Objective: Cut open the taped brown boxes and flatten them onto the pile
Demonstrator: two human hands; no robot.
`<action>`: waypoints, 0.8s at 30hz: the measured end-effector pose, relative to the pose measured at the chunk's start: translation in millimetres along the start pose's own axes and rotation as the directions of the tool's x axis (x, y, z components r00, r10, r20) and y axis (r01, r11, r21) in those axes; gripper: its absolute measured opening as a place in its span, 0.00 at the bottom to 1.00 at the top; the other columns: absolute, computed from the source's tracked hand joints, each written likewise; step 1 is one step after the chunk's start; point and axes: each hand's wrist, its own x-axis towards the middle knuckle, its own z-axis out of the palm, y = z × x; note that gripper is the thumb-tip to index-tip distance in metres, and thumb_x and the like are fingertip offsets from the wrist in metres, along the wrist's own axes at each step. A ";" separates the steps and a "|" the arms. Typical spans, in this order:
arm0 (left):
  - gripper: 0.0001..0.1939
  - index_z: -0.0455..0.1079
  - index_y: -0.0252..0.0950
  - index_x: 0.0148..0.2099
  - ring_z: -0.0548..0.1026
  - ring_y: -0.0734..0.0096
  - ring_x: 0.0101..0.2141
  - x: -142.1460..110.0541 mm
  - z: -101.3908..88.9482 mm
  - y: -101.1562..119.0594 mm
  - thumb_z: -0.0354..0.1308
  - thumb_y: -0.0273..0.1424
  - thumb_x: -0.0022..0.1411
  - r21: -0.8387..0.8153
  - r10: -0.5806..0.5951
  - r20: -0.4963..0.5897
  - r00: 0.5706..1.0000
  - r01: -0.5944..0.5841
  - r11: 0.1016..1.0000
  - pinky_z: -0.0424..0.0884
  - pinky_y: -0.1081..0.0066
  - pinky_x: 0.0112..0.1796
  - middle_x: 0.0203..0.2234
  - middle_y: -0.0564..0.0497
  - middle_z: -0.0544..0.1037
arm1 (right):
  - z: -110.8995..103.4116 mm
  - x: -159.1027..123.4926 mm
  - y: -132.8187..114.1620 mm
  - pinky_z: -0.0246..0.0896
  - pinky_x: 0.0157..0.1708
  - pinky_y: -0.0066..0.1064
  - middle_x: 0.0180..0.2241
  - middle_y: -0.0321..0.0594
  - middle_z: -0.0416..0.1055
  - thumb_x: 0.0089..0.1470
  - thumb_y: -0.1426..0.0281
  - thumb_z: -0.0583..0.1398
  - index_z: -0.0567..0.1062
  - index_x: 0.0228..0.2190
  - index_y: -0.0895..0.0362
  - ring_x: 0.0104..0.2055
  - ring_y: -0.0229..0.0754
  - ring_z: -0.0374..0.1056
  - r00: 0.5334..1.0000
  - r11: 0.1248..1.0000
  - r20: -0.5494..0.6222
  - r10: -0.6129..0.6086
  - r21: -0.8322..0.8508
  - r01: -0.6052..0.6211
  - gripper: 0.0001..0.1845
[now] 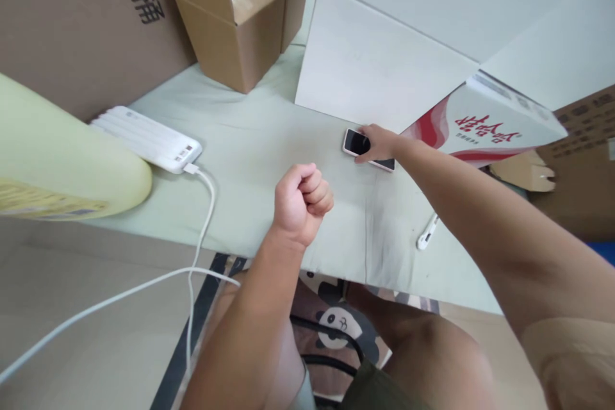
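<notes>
My right hand (379,144) reaches over the far part of the table and has its thumb and fingers around a phone (356,142) with a glossy black face and a pale edge. The phone lies flat on the tabletop by the foot of a big white box, and the palm hides part of its middle. Closer to me, my left hand (303,202) is curled into a fist above the table, with nothing showing in it. A small white gadget (426,233) lies near the front edge, partly under my right forearm.
A white power bank (154,138) with a plugged-in white cable (207,205) lies at left beside a yellow rounded container (62,154). Brown cartons (240,38) stand behind. The white box (375,57) and a red-and-white box (480,122) border the right side.
</notes>
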 end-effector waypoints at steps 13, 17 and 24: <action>0.26 0.36 0.40 0.19 0.43 0.81 0.13 -1.9 -12.2 27.0 0.47 0.31 0.66 -0.090 0.018 -0.047 0.999 -0.023 0.996 0.44 0.74 0.18 0.13 0.60 0.38 | -63.7 69.2 -202.3 0.61 0.69 0.44 0.69 0.47 0.61 0.57 0.69 0.63 0.69 0.62 0.54 0.67 0.52 0.66 0.779 0.871 -0.463 -0.423 0.031 0.491 0.31; 0.26 0.36 0.40 0.20 0.43 0.80 0.13 -1.7 -19.3 33.3 0.48 0.31 0.65 -0.087 0.035 -0.056 0.998 -0.040 0.995 0.46 0.73 0.18 0.13 0.60 0.38 | -83.2 90.5 -247.6 0.71 0.63 0.41 0.73 0.35 0.55 0.57 0.64 0.63 0.71 0.59 0.46 0.58 0.48 0.73 0.811 0.884 -0.480 -0.334 0.139 0.446 0.28; 0.26 0.38 0.38 0.19 0.43 0.81 0.14 -6.0 -22.2 38.5 0.49 0.27 0.64 -0.018 0.221 -0.170 0.960 -0.227 0.974 0.43 0.73 0.19 0.14 0.59 0.39 | -74.7 74.0 -233.2 0.70 0.60 0.42 0.60 0.36 0.70 0.58 0.72 0.57 0.76 0.49 0.52 0.51 0.45 0.77 0.754 0.849 -0.590 -0.290 0.206 0.487 0.18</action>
